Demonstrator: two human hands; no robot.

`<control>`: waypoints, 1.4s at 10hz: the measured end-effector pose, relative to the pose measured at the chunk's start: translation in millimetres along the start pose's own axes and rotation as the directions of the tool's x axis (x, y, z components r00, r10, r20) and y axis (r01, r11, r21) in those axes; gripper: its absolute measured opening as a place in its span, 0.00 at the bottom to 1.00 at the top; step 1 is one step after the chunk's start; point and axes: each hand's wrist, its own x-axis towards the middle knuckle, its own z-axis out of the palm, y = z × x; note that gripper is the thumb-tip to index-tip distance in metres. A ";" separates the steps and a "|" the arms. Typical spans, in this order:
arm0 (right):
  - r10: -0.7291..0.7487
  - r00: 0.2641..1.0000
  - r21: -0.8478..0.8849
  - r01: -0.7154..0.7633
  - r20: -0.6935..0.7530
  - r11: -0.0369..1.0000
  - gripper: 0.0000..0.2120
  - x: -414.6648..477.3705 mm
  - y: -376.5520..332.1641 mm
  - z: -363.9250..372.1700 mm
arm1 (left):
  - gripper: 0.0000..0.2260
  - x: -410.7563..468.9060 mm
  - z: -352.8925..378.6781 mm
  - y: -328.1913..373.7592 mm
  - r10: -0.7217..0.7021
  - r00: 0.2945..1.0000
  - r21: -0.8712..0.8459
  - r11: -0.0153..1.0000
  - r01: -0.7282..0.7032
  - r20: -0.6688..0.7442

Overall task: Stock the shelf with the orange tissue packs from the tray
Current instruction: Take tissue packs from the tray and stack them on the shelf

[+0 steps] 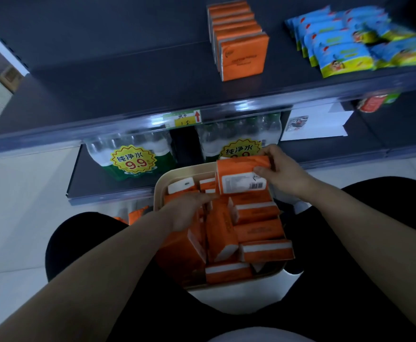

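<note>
Right grip (282, 174): clasping one orange tissue pack (239, 174), the pack at its 9 o'clock, raised over tray (159, 186). Left grip (189, 209): fingers straight, resting on tray packs (258, 230). Shelf (103, 95), 12 o'clock: shelved row (241, 43).

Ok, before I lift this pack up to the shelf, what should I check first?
1. Grip: right hand pinches the held pack by its end: ok.
2. Held pack free of the tray packs beneath it: cannot tell.
3. Left hand rests flat on the tray packs inside the tray, holding none: ok.
4. Bare shelf to the left of the shelf row: ok.
5. Shelf row stands upright, none toppled: ok.
</note>
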 end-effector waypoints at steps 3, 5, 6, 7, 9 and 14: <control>0.017 0.967 -0.088 -0.040 -0.253 0.995 0.19 0.6 13.9 -2.5 | 0.35 13.1 0.9 30.5 -0.041 0.992 0.212 0.977 0.014 0.123; 0.026 0.987 -0.083 -0.040 -0.160 0.996 0.15 -2.0 13.4 4.2 | 0.31 16.1 9.8 36.3 -0.022 0.997 0.280 0.960 0.002 0.068; 0.096 0.988 0.025 -0.093 -0.122 0.995 0.15 -2.1 14.2 5.7 | 0.31 17.1 6.3 29.7 -0.067 0.996 0.238 0.970 0.051 0.063; 0.143 0.986 0.054 -0.139 -0.086 0.989 0.18 -2.5 11.6 7.8 | 0.31 14.3 4.8 28.2 -0.003 0.994 0.345 0.938 -0.034 0.106; 0.148 0.963 -0.131 -0.181 -0.227 0.975 0.17 -4.6 5.9 18.2 | 0.21 8.5 -16.9 13.9 -0.079 0.995 -0.057 0.995 0.082 0.059; 0.015 0.994 0.075 -0.023 0.107 0.997 0.05 -4.6 -5.1 48.0 | 0.10 -1.3 -43.9 30.2 -0.644 0.763 -0.846 0.432 0.311 -0.048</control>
